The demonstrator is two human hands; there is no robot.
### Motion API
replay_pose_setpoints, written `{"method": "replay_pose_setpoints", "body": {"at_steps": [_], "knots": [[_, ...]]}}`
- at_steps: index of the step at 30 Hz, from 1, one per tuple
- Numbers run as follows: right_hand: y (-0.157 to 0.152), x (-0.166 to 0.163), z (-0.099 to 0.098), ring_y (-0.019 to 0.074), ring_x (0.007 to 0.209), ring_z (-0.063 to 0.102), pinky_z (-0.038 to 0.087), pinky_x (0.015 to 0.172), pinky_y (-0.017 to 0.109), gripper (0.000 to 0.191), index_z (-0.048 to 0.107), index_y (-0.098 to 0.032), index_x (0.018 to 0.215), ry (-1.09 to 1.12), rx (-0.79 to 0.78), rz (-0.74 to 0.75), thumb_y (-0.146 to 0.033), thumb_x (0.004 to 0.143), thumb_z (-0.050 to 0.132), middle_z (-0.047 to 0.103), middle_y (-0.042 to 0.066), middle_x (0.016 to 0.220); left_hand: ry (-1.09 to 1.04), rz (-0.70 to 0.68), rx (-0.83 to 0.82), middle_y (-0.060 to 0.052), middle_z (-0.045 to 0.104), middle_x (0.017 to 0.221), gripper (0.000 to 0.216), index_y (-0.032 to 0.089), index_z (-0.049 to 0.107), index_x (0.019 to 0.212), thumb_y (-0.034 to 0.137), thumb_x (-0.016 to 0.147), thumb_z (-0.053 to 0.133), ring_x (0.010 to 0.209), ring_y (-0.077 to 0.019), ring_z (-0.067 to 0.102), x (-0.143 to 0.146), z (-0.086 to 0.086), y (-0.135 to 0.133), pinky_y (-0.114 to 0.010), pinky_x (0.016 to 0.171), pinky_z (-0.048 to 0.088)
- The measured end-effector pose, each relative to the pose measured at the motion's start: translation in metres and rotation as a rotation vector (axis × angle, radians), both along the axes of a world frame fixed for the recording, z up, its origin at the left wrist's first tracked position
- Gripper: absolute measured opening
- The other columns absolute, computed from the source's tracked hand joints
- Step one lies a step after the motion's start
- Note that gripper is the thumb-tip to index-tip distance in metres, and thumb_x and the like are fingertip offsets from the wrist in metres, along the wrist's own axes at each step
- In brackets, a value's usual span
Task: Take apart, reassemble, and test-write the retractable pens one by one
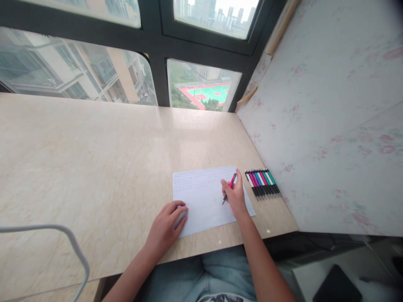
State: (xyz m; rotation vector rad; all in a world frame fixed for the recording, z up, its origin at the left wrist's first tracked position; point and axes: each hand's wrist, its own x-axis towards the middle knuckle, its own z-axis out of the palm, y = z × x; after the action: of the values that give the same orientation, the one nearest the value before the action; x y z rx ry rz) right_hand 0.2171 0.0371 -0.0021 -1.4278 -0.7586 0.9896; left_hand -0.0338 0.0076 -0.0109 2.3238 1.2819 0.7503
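The sheet of paper [204, 212] lies on the tabletop [94, 167], at the lower centre of the frame, slightly skewed. Closely spaced handwriting [198, 177] fills its upper part, with the top lines running nearly the full width; the lower lines look fainter. Beneath them, the middle and lower parts of the sheet look blank, so judging by area the larger share is unwritten.

The right hand [236, 197] grips a pink-and-black pen [232, 180] over the right side of the sheet, the tip slanting down toward the blank part, below the written lines. The left hand [170, 217] rests at the sheet's left edge, fingers bent and thumb held apart, with no object visible in it. Just beyond the sheet's right edge, a row of retractable pens [262, 184] in several colours lies side by side, near the floral-papered wall [330, 126].

The writing is too small to read, and whether the pen tip touches the paper cannot be told. The right hand hides part of the sheet's right edge; the left hand covers part of its left edge. A pale cable [71, 237] is cut off at the lower left, and the dark object [337, 285] at the lower right is hard to identify.
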Motion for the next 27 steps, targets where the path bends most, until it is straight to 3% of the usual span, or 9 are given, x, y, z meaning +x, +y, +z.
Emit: {"method": "replay_pose_setpoints", "body": {"at_steps": [5,9,14,18,22,27], "knots": [[-0.022,-0.008,-0.008,0.0111,0.044,0.046,0.032,0.037,0.017,0.064,0.039,-0.020,0.135,-0.111,-0.062,0.013,-0.045,0.081,0.062,0.052,-0.008,0.055,0.003,-0.007,0.005,-0.008,0.064,0.111,0.017,0.023,0.065,0.099,0.024,0.089,0.052,0.099,-0.0222,0.063,0.000,-0.001,0.000,-0.038,0.085,0.053],[-0.029,-0.009,-0.007,0.0133,0.047,0.051,0.038,0.045,0.021,0.051,0.047,-0.018,0.129,-0.320,-0.040,0.076,-0.042,0.085,0.057,0.054,-0.007,0.053,0.013,-0.017,0.011,-0.008,0.064,0.111,0.016,0.023,0.064,0.099,0.024,0.090,0.050,0.099,-0.0221,0.062,0.000,0.001,-0.001,-0.038,0.085,0.053],[-0.027,-0.004,-0.001,0.0178,0.051,0.053,0.037,0.053,0.026,0.066,0.035,-0.019,0.146,-0.836,-0.088,0.197,-0.038,0.086,0.056,0.052,-0.005,0.054,0.007,-0.027,0.019,-0.007,0.063,0.110,0.016,0.023,0.063,0.099,0.023,0.090,0.050,0.099,-0.0215,0.062,0.000,0.002,-0.002,-0.038,0.086,0.052],[-0.027,-0.002,0.005,0.0215,0.059,0.058,0.032,0.053,0.028,0.070,0.036,-0.020,0.146,-1.127,-0.144,0.283,-0.037,0.083,0.061,0.063,0.003,0.069,-0.005,-0.022,0.029,-0.007,0.063,0.110,0.016,0.023,0.064,0.098,0.022,0.090,0.049,0.098,-0.0214,0.062,0.000,0.003,-0.003,-0.037,0.085,0.052],[-0.037,-0.004,0.009,0.0217,0.071,0.061,0.033,0.056,0.027,0.048,0.051,-0.020,0.131,-1.173,-0.180,0.278,-0.036,0.086,0.059,0.067,0.006,0.082,-0.001,-0.020,0.019,-0.007,0.063,0.111,0.016,0.023,0.063,0.098,0.023,0.091,0.049,0.098,-0.0219,0.061,0.000,0.002,-0.003,-0.038,0.085,0.051],[-0.050,-0.012,0.006,0.0183,0.074,0.061,0.033,0.059,0.025,0.021,0.061,-0.021,0.098,-1.128,-0.275,0.241,-0.039,0.091,0.052,0.065,0.002,0.080,0.018,-0.021,-0.005,-0.008,0.062,0.111,0.015,0.023,0.063,0.098,0.025,0.090,0.050,0.099,-0.0229,0.060,-0.001,0.000,-0.003,-0.038,0.086,0.050]]}}
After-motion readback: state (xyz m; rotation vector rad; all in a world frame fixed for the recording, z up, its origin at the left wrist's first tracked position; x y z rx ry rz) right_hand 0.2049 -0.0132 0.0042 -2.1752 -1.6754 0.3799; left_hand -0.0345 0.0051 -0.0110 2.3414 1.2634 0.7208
